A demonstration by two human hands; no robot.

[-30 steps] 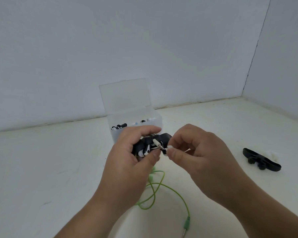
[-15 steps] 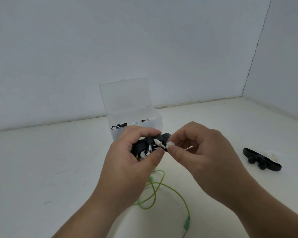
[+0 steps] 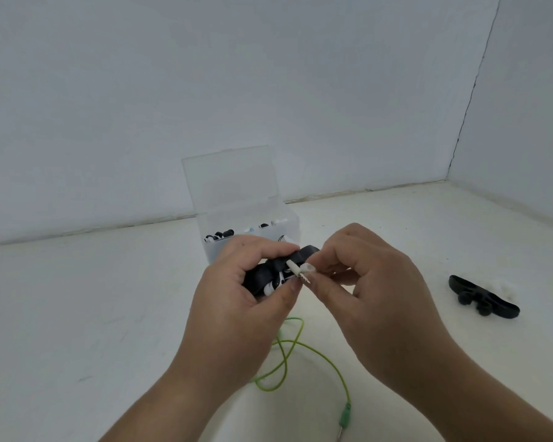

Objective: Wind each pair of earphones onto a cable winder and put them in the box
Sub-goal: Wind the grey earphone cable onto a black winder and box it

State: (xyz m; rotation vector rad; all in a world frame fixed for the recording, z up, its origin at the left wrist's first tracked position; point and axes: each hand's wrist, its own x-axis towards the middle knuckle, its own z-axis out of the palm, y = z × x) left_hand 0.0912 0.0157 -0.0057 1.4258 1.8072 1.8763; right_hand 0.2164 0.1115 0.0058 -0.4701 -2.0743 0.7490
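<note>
White counter (image 3: 77, 314) set in a corner of pale blue-grey walls (image 3: 268, 74). Black cable winder (image 3: 302, 255) is held up over the counter, just in front of the box. White earphones (image 3: 270, 287) are wound on it, with an earbud showing at the lower end. The white plug (image 3: 293, 267) sticks out at the top, metal tip pointing down-right.

Left hand (image 3: 237, 301): grip closed round the winder, fingers curled over the top, thumb pressed on the near side. Right hand (image 3: 374, 282): grip tight, thumb and forefinger pinch the tip end of the plug, other fingers curled in. The two hands nearly touch at the plug.

Clear plastic box (image 3: 289, 229) stands on the counter right behind the hands, its lid (image 3: 230, 180) open and upright. Black winders with white bits are inside, near the rim. I can't tell how many.

Green earphones (image 3: 284, 362) lie loose on the counter below the hands, cable in loops. Their green plug (image 3: 345, 416) is near the bottom edge.

A second black cable winder (image 3: 482, 298) lies flat on the counter, well off to the right. Something small and white (image 3: 505, 287) sits just behind it, too blurred to name.
</note>
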